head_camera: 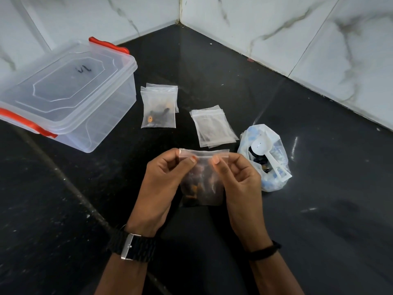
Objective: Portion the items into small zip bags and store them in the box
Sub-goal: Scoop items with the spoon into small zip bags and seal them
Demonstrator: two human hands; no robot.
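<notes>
Left hand point(168, 173) and right hand point(236, 175) both pinch the zip strip of a filled small bag point(202, 184), held up near centre above the dark surface point(319, 209); thin soft film, light, slippery, contents shift; best held at the stiffer zip edge; another filled bag point(158, 109) lies further off; empty bags point(214, 126) to its right; source bag with scoop point(264, 156) far right; lidded box point(68, 94) far left.
</notes>
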